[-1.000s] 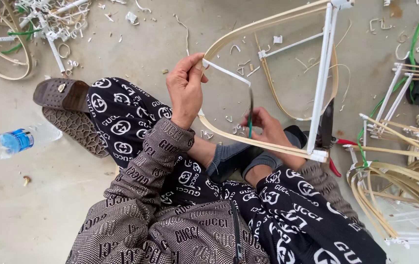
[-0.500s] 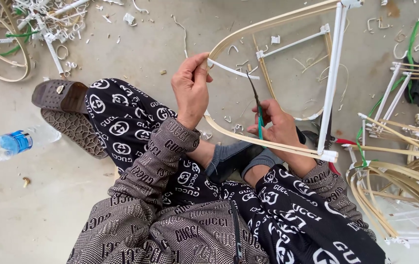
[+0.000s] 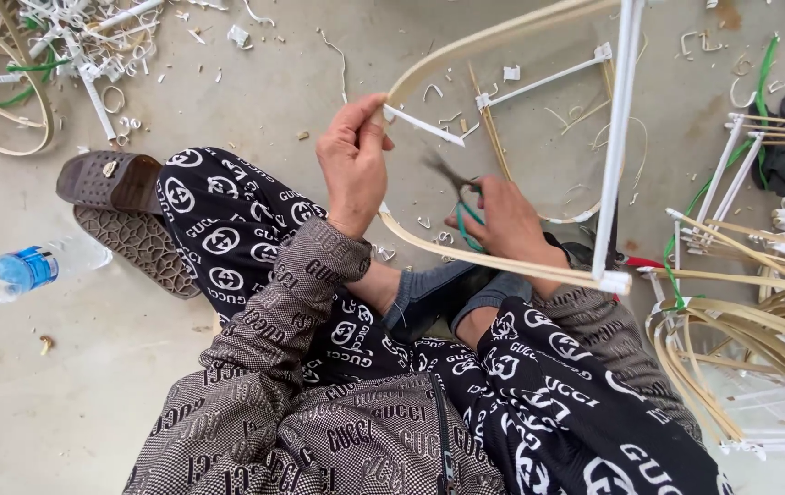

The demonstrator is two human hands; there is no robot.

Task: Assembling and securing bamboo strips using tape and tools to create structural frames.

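at frame centre the left hand (image 3: 353,160) pinches the bent bamboo frame (image 3: 493,261) while the right hand (image 3: 502,215) grips green-handled scissors (image 3: 459,188), whose blades could probably nick the strip if it springs loose.

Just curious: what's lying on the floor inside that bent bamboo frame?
Inside the bamboo frame: white scraps, thin slivers on concrete floor. The right hand with scissors covers some.

Brown patterned sleeves, black trousers, perhaps grey socks
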